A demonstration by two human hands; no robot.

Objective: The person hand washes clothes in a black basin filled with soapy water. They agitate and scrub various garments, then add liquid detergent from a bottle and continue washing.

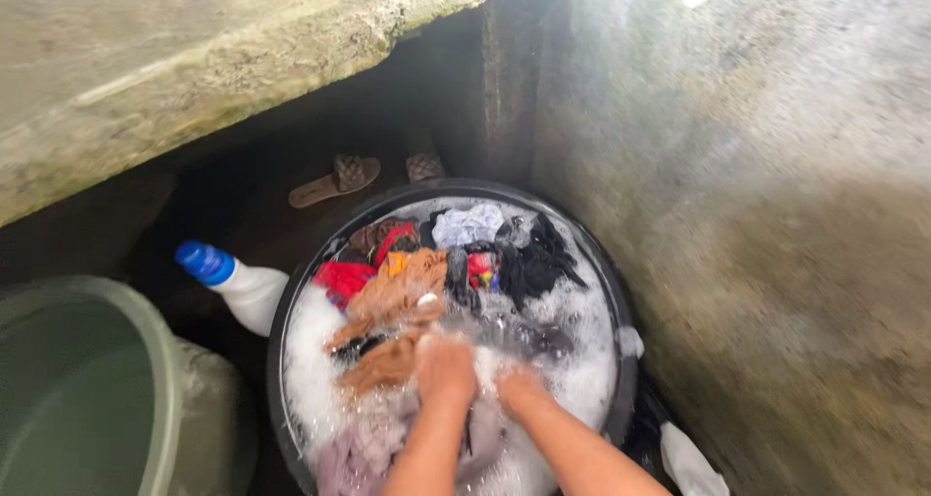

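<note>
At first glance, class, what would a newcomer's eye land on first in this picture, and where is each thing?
A round black basin at centre, heaped with wet clothes and white suds, draws the eye. The left hand and right hand are plunged into the foam beside an orange cloth. A white bottle with a blue cap leans just left of the basin.
</note>
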